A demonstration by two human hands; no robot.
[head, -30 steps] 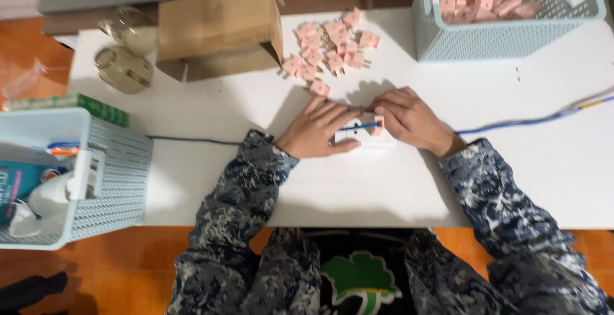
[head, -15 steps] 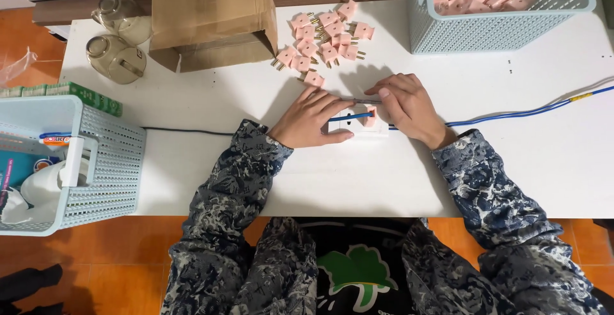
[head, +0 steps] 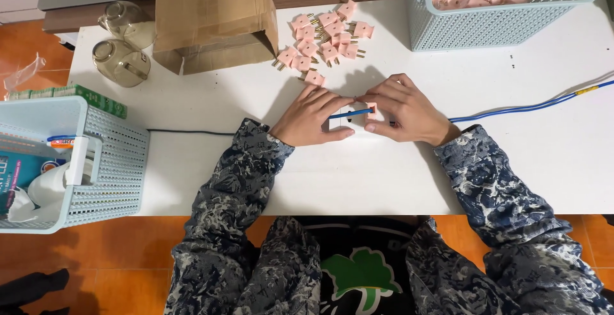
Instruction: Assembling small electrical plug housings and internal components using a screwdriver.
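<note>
My left hand (head: 311, 117) and my right hand (head: 406, 111) meet at the middle of the white table (head: 358, 181). Between them lies a small white block (head: 355, 125); my left hand grips it, thumb below and fingers on top. My right hand pinches a pink plug (head: 371, 108) against the block. A thin blue rod (head: 350, 114) runs from my left fingertips to the plug. Which hand holds the rod I cannot tell. A heap of several pink plugs (head: 323, 39) lies just beyond my hands.
A blue cable (head: 537, 102) leads off to the right and a black cord (head: 192, 132) to the left. Behind stand an open cardboard box (head: 214, 27), two glass jars (head: 121, 62) and a basket of pink plugs (head: 499, 14). A basket of supplies (head: 109, 161) sits at the left edge.
Both hands stay together on the white block with only small finger movements. The view has shifted slightly, so the table's things sit a little differently in the frame.
</note>
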